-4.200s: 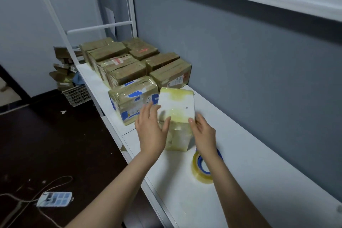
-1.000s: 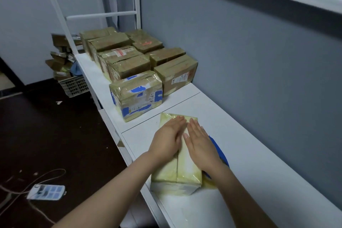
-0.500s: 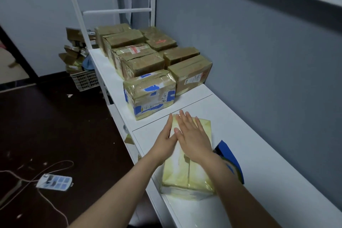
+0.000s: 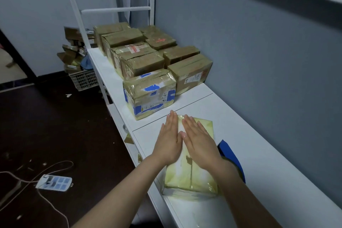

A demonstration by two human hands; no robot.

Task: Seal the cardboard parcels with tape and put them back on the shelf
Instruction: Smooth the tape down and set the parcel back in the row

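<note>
head view: parcel [image 4: 190, 176] lies flat on the shelf [image 4: 259, 163] right under your hands, long axis running away from you toward the stack [image 4: 149, 94]. left hand [image 4: 169, 140] and right hand [image 4: 199, 144] are both flat, fingers straight, pressing its top side by side along the centre seam, gripping nothing. tape roll [image 4: 231, 155] sits just right of the parcel, partly behind your right forearm. right hand is nearer, so reach with that one.
</note>
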